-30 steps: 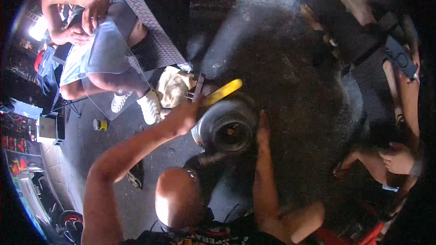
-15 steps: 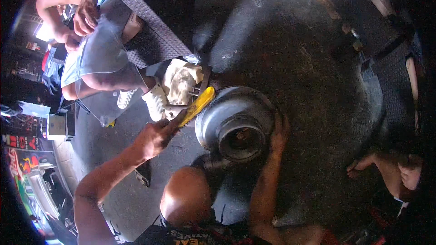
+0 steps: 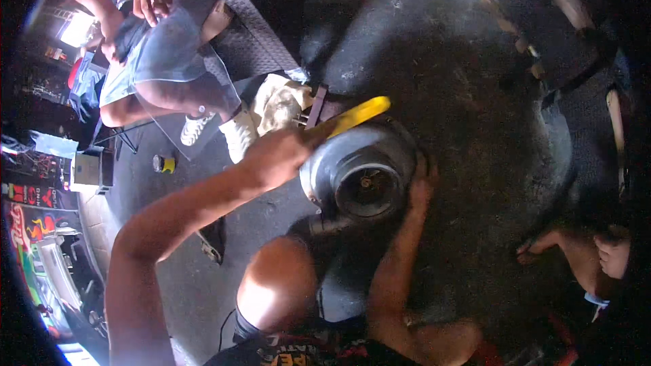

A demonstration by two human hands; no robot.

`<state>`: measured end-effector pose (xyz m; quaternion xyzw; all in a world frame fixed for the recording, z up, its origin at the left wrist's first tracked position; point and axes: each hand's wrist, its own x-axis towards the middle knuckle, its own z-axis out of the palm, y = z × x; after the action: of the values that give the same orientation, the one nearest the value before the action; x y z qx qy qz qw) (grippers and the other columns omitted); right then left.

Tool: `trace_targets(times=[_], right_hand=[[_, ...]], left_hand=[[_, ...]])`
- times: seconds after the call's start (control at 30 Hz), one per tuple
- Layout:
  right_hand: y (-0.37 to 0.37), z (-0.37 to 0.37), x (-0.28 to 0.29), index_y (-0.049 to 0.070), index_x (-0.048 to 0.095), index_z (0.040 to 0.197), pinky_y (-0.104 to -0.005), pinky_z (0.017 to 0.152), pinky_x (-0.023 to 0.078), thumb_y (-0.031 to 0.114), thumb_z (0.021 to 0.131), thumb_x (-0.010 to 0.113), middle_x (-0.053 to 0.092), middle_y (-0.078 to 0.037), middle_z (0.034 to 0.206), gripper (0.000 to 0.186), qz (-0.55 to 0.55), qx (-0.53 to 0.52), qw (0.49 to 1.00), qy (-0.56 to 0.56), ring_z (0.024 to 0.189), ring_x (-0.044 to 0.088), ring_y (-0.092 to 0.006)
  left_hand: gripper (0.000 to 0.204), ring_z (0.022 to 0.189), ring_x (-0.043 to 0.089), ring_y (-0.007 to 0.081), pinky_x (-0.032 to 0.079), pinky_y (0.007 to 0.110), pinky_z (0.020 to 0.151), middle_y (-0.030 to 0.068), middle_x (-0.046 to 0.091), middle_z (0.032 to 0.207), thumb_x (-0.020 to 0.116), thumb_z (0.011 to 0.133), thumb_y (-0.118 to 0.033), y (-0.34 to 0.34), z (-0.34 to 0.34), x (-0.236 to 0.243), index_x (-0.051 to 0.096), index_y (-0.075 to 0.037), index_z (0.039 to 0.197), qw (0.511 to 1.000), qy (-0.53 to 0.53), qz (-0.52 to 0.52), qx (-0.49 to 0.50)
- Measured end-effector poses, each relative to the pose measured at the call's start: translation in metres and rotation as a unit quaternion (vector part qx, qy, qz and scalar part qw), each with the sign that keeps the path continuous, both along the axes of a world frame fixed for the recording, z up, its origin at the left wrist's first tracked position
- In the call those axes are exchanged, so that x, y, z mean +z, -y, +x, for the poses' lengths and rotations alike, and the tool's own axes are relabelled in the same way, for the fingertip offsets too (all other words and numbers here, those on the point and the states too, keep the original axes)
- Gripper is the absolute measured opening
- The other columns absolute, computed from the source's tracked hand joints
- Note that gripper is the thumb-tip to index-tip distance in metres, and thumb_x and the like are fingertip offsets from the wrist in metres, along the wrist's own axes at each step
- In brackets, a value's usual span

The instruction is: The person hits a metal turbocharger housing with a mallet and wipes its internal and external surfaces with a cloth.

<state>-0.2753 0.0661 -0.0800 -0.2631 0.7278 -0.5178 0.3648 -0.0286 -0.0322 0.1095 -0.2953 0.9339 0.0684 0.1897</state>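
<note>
A grey, round metal housing (image 3: 380,146), shaped like a turbocharger with a wide round mouth, rests near the floor in front of my knees. My left hand (image 3: 281,154) is closed around a yellow-backed brush (image 3: 361,114), held over the far rim of the housing. Its bristles barely show here, so I cannot tell whether they touch the metal. On the right side, my right hand (image 3: 422,181) lies against the housing with fingers stretched along its wall, steadying nothing else.
Beyond the housing lie a pale cloth (image 3: 277,105) and a brown metal piece (image 3: 317,106). A co-worker with a clear sheet (image 3: 166,57) sits at the far left, white shoes (image 3: 239,134) close by. A yellow can (image 3: 163,163) stands leftward. Another person's foot (image 3: 532,249) is at right.
My left hand has carried the brush rightward and away from me, from the housing's left side to over its far rim. My right hand stays on the housing. The co-worker's hands have shifted.
</note>
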Motion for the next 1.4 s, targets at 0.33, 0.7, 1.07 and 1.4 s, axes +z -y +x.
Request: trace_targets(times=[0.33, 0.7, 1.07, 1.4], right_hand=[[0.006, 0.001, -0.002, 0.001, 0.046, 0.127, -0.0436, 0.101, 0.03, 0.045, 0.088, 0.042, 0.041, -0.022, 0.131, 0.059, 0.058, -0.032, 0.994, -0.086, 0.121, 0.039, -0.0372], [0.024, -0.044, -0.082, 0.017, 0.044, 0.13, -0.0524, 0.099, 0.031, 0.022, 0.088, 0.048, 0.037, -0.022, 0.133, 0.043, -0.085, 0.044, 0.977, -0.188, 0.12, 0.039, -0.0405], [0.029, -0.011, -0.028, 0.007, 0.044, 0.13, -0.0394, 0.102, 0.031, 0.036, 0.092, 0.041, 0.041, -0.018, 0.133, 0.047, 0.056, -0.021, 0.978, -0.202, 0.123, 0.038, -0.0351], [0.029, -0.006, -0.04, 0.007, 0.046, 0.127, -0.0416, 0.1, 0.033, 0.033, 0.092, 0.042, 0.042, -0.018, 0.133, 0.044, 0.021, -0.025, 0.994, -0.105, 0.122, 0.039, -0.0354]], left_hand=[[0.077, 0.057, 0.061, 0.0261, 0.054, 0.038, 0.055, 0.0185, 0.059, 0.072, 0.054, 0.07, 0.003, -0.022, 0.034, -0.013, 0.025, -0.011, 0.139, 0.992, -0.113, 0.006, 0.064], [0.016, 0.064, 0.063, 0.0332, 0.052, 0.041, 0.059, 0.0196, 0.063, 0.078, 0.055, 0.076, -0.012, -0.041, 0.065, -0.027, 0.062, -0.001, 0.084, 0.984, -0.16, -0.045, 0.07], [0.064, 0.068, 0.063, 0.0353, 0.053, 0.043, 0.059, 0.0243, 0.06, 0.076, 0.048, 0.075, 0.003, -0.074, 0.061, -0.025, 0.029, -0.009, 0.135, 0.963, -0.224, -0.058, 0.14], [0.061, 0.067, 0.063, 0.0363, 0.051, 0.043, 0.057, 0.0227, 0.061, 0.073, 0.049, 0.073, 0.004, -0.082, 0.06, -0.043, 0.033, -0.006, 0.132, 0.961, -0.213, -0.049, 0.17]])
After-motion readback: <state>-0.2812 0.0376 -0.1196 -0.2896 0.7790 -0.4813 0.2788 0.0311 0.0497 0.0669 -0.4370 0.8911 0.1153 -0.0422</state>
